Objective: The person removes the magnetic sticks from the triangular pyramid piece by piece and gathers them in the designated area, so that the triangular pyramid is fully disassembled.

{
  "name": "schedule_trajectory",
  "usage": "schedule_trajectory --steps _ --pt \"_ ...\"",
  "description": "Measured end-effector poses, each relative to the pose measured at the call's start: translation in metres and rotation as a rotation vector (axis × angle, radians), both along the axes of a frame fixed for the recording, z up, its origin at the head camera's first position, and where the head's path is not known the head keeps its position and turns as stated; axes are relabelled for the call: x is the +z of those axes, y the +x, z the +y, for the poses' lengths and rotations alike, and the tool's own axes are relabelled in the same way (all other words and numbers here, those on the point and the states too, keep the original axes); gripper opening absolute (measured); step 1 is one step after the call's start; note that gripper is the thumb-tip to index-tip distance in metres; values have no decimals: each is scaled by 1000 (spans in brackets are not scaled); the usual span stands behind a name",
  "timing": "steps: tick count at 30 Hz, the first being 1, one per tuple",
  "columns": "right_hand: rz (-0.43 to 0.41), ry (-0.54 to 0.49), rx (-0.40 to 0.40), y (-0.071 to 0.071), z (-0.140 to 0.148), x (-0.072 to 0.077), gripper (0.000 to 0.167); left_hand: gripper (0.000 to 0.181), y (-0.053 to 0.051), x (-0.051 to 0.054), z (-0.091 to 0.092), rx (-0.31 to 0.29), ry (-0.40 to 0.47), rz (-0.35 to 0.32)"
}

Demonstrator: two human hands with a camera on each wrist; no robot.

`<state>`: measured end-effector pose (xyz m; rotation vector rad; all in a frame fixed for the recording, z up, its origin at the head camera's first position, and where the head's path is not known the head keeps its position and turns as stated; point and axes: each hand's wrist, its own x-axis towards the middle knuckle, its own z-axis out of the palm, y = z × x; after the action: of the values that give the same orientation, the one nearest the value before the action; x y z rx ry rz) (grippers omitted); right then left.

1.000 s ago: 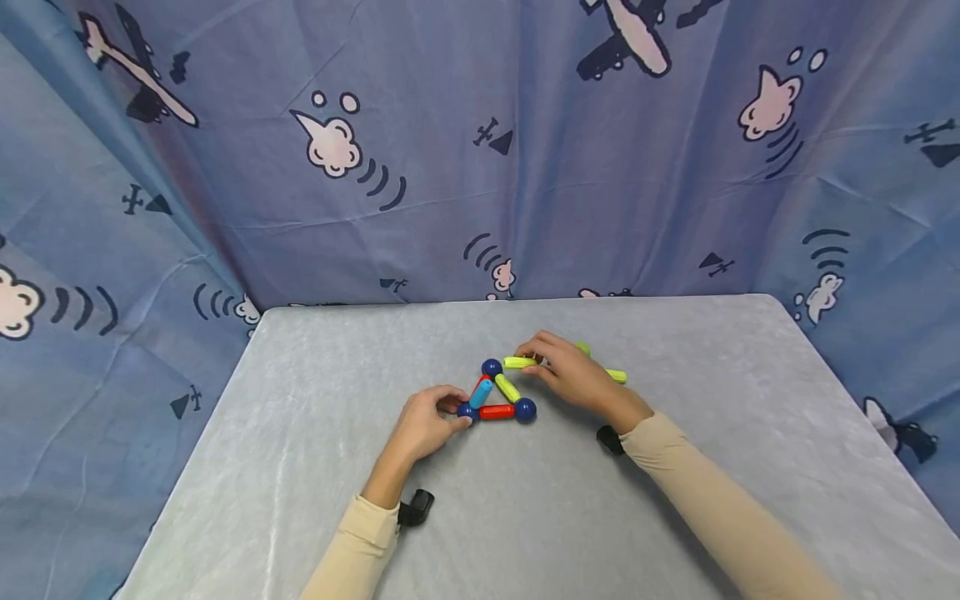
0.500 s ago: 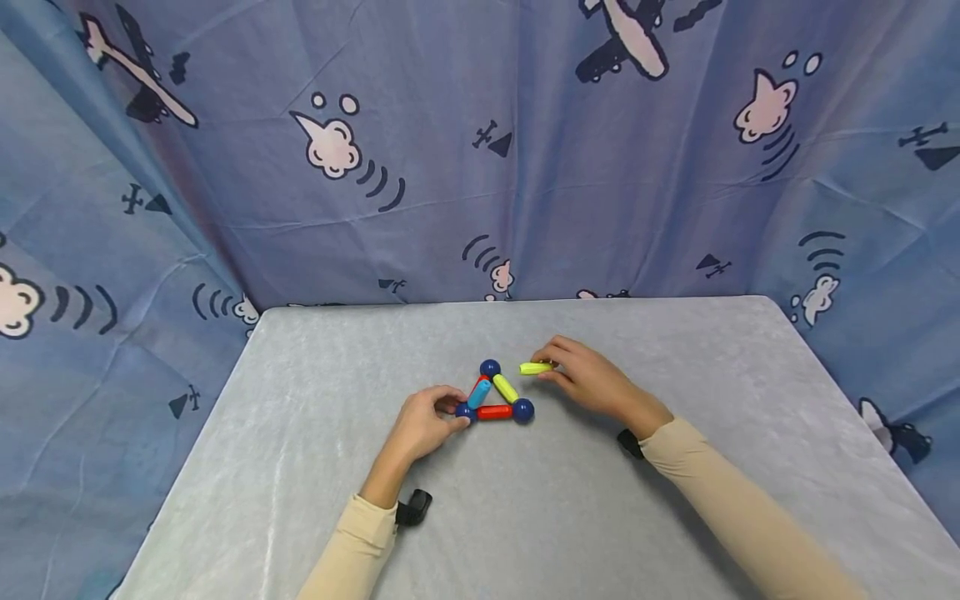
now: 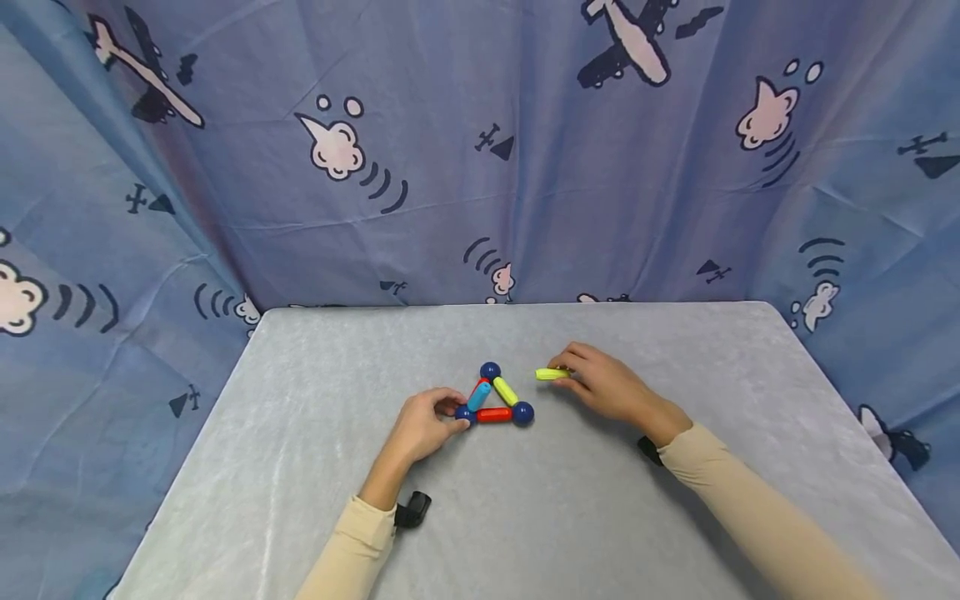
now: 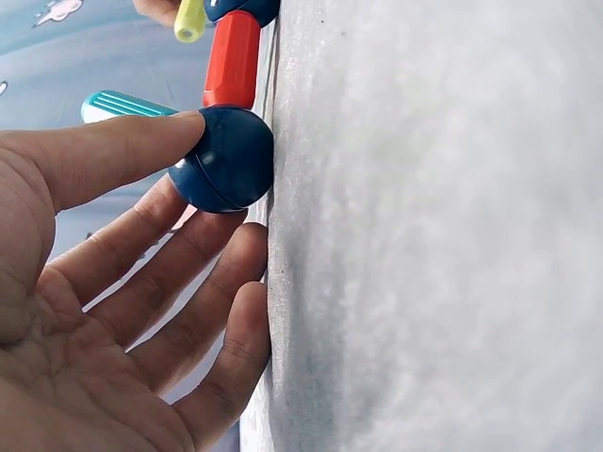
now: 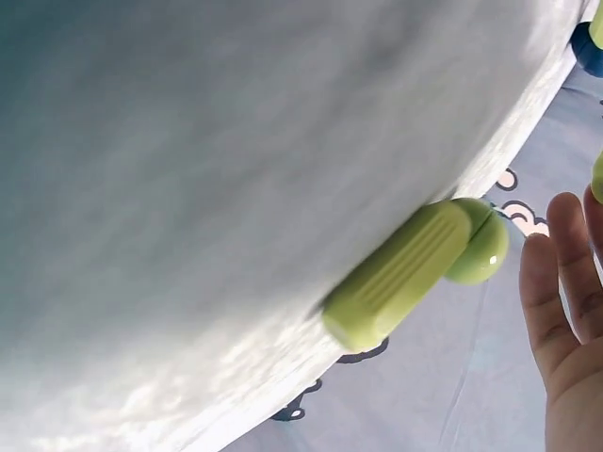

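Observation:
A triangle of dark blue balls and rods lies on the table. My left hand [image 3: 422, 425] [image 4: 122, 282] pinches its left ball [image 3: 466, 415] [image 4: 231, 155] between thumb and fingers. From that ball a light blue rod [image 3: 478, 396] [image 4: 122, 105] slants upward, and a red rod [image 3: 494, 414] [image 4: 233, 58] runs to the right ball [image 3: 522, 413]. A yellow-green rod [image 3: 506, 391] joins the right ball to the back ball [image 3: 490, 371]. Right of the triangle, my right hand [image 3: 611, 390] [image 5: 575, 311] holds another yellow-green rod [image 3: 552, 375] by its end, apart from the balls.
In the right wrist view, a loose green rod [image 5: 396, 278] and a green ball [image 5: 482, 250] lie on the table beside the right hand; the head view does not show them. A patterned blue curtain [image 3: 420, 167] hangs behind the table [image 3: 337, 350].
My right hand has drawn back to the right with the yellow-green rod, away from the back ball. The green pieces near it have gone out of sight in the head view. My left hand stays put.

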<state>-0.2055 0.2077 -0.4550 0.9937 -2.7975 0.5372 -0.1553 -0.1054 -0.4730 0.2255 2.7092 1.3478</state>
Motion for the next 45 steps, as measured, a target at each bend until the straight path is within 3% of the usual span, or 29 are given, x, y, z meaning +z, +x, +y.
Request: schedule_trajectory --steps 12,24,45 --pt "69 4 6 3 17 -4 19 25 1 -1 0 -8 -5 -17" --pt "157 -37 -3 5 37 -8 25 24 0 -1 -1 -7 -4 15" --pt "211 74 -9 14 76 -16 20 25 1 -2 -1 -11 -6 25"
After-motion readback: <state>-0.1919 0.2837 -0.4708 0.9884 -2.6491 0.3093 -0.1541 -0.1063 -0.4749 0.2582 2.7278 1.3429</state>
